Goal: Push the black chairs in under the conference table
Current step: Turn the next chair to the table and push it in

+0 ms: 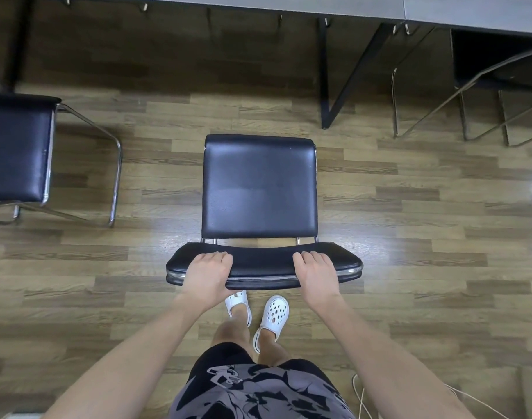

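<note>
A black chair (259, 189) with a chrome frame stands in the middle of the floor, its seat facing the grey conference table (319, 4) at the top of the view. A strip of wooden floor lies between the seat's front edge and the table. My left hand (209, 275) grips the left part of the chair's backrest top, fingers curled over it. On the right part of the same backrest, my right hand (316, 273) holds it the same way. I stand directly behind the chair.
A second black chair (17, 149) stands out on the floor at the left. A third black chair (494, 65) sits partly under the table at the top right. A black table leg (326, 77) comes down just right of the middle chair's path. White cables (361, 397) lie at the bottom right.
</note>
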A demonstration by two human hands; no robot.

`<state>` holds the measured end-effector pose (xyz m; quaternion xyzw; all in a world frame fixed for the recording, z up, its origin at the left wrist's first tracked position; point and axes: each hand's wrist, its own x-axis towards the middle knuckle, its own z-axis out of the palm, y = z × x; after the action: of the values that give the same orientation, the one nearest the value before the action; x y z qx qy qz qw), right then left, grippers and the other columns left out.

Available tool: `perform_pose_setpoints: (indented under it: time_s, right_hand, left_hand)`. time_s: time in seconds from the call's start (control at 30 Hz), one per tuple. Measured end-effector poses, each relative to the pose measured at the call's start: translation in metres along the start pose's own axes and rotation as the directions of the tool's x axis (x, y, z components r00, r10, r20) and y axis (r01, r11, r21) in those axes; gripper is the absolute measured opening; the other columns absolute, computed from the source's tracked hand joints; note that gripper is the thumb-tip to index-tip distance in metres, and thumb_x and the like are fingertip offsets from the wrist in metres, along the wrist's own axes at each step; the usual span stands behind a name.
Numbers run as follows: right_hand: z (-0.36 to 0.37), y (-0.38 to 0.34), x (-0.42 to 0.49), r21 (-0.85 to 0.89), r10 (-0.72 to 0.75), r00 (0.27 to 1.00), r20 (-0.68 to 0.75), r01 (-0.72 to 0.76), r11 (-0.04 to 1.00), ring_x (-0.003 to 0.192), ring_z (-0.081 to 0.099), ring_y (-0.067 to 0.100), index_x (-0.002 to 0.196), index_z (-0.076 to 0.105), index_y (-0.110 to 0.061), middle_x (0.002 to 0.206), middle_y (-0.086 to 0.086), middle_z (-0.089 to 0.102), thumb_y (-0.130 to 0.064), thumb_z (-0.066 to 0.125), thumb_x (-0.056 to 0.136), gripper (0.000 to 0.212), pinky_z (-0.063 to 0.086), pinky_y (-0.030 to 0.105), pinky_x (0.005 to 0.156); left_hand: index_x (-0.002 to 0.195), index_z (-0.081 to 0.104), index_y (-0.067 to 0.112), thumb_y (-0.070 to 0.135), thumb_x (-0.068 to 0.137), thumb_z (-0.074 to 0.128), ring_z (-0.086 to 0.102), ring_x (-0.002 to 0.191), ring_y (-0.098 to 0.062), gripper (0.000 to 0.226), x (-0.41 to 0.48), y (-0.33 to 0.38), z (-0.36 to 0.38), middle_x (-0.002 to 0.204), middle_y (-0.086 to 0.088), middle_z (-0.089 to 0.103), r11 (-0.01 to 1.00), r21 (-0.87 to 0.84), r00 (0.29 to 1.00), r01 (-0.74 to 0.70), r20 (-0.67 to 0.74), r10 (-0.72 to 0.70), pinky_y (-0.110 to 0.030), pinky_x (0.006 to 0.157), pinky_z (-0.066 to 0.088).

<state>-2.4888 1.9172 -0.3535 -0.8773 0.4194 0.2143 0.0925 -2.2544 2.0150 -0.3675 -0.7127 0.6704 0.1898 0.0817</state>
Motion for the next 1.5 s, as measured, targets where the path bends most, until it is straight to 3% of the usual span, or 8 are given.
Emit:
perform_pose_setpoints:
  time_s: [0.37,0.53,0.8,1.17,1.5]
  right_hand:
    - [0.0,0.001,0.005,-0.005,0.008,1.0,-0.007,-0.008,1.0,0.059,0.053,0.024,0.077,0.051,-0.014,0.064,0.002,0.055,0.0,0.08,0.024,0.062,0.044,0.033,0.06]
    - [-0.003,0.0,0.015,-0.012,0.02,1.0,-0.002,-0.02,1.0,0.064,0.055,0.025,0.082,0.053,-0.014,0.068,0.003,0.058,0.003,0.076,0.034,0.055,0.045,0.034,0.065]
    - [-0.02,0.006,0.039,-0.002,-0.006,0.996,0.089,0.006,1.0,0.089,0.057,0.025,0.103,0.048,-0.016,0.094,0.003,0.061,-0.004,0.074,0.061,0.051,0.04,0.034,0.082]
    - [-0.028,0.009,0.063,-0.011,0.035,0.995,0.091,-0.034,0.999,0.085,0.058,0.024,0.101,0.05,-0.017,0.089,0.0,0.061,-0.01,0.08,0.057,0.053,0.04,0.034,0.078]
    - [-0.042,0.013,0.091,-0.019,0.086,0.992,0.087,-0.085,0.996,0.096,0.056,0.024,0.11,0.048,-0.016,0.099,0.0,0.06,-0.003,0.073,0.062,0.056,0.037,0.036,0.09]
  left_hand:
    - [0.074,0.056,0.019,0.064,0.045,0.082,0.061,0.063,-0.019,0.059,0.003,-0.003,0.0,0.067,0.006,0.059,1.0,0.022,1.0,-0.002,-0.002,0.002,-0.03,0.062,0.047]
    - [0.077,0.054,0.02,0.06,0.052,0.082,0.062,0.07,-0.019,0.055,0.01,-0.008,-0.005,0.072,0.006,0.061,0.999,0.023,0.999,0.029,0.016,-0.029,-0.03,0.068,0.046]
    - [0.097,0.054,0.02,0.065,0.071,0.067,0.062,0.097,-0.02,0.053,0.036,-0.019,-0.023,0.098,0.005,0.065,0.999,-0.006,0.999,0.035,0.026,-0.035,-0.031,0.085,0.041]
    - [0.099,0.054,0.021,0.062,0.069,0.067,0.061,0.09,-0.02,0.053,0.062,-0.034,-0.027,0.095,0.005,0.065,0.999,0.018,0.999,0.032,0.04,-0.033,-0.032,0.08,0.04]
    - [0.106,0.049,0.021,0.064,0.072,0.067,0.061,0.097,-0.019,0.057,0.092,-0.045,-0.044,0.102,0.006,0.064,0.999,0.034,0.995,0.034,0.094,-0.037,-0.032,0.085,0.039]
